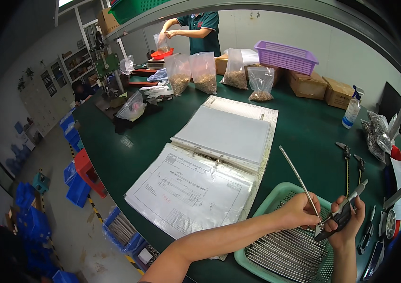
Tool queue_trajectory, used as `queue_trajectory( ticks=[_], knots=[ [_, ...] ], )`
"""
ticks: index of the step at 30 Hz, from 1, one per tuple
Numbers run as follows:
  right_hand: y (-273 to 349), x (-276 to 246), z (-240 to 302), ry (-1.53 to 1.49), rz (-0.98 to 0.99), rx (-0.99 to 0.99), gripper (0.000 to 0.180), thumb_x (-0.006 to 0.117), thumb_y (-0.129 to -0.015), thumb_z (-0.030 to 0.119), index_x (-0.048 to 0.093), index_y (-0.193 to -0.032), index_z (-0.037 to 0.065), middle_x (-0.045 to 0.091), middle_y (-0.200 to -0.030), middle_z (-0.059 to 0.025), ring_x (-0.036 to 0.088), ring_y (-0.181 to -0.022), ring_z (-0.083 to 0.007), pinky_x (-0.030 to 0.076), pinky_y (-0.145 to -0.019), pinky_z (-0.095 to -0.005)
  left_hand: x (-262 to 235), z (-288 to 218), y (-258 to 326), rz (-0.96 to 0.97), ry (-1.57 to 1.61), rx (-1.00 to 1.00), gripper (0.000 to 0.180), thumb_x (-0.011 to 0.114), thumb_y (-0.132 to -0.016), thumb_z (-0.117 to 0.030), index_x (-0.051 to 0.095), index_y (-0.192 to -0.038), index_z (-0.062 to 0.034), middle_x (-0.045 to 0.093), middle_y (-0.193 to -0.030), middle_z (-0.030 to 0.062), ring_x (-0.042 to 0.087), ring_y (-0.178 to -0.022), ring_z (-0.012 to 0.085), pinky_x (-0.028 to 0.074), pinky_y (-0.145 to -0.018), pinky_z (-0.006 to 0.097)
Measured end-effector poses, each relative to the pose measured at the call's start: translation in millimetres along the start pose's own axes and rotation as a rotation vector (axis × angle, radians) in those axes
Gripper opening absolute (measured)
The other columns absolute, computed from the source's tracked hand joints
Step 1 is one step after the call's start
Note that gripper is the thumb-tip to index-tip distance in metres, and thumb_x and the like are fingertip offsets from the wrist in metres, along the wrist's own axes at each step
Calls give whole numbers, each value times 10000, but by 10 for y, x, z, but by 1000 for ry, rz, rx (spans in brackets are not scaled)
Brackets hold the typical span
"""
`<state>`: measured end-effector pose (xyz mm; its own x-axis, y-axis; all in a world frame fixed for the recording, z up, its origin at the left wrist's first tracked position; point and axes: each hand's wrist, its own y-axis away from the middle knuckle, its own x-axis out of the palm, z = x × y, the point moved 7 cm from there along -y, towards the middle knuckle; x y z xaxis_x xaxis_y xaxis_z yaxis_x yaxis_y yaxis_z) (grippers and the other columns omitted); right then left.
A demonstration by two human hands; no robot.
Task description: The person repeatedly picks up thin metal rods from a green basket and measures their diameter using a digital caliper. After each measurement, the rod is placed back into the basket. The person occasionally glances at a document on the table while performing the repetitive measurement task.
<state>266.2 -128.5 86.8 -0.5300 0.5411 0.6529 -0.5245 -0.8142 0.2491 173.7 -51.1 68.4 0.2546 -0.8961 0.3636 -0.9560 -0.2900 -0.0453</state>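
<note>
My left hand [298, 212] pinches a thin metal rod [295, 170] near its lower end, and the rod slants up and away to the left. A micrometer [341, 217] is gripped in my right hand [350, 227], its thimble pointing up to the right. The rod's lower end is at the micrometer's jaws; whether they touch it I cannot tell. Below both hands is a green plastic basket [241, 258] holding many similar rods [283, 254]. Left of the basket, an open ring binder [221, 127] lies with a technical drawing [181, 188] in a clear sleeve.
Two calipers [347, 165] and a spray bottle [352, 111] lie or stand at the right. Bags of small parts [204, 78], cardboard boxes [305, 85] and a purple basket [286, 55] line the far side. A co-worker [202, 33] handles a bag there. Blue bins [78, 191] stand on the floor.
</note>
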Motion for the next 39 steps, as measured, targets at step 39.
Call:
queue_trajectory(
  ticks=[39],
  knots=[
    [-23, -19, -25, -6, 44, 40, 367, 396, -791, 407, 510, -798, 59, 540, -628, -63, 421, -324, -160, 350, -302, -268, -12, 18, 2, -4, 9, -31, 208, 606, -731, -45, 444, -855, -5, 548, -775, 70, 566, -683, 107, 458, -570, 201]
  ],
)
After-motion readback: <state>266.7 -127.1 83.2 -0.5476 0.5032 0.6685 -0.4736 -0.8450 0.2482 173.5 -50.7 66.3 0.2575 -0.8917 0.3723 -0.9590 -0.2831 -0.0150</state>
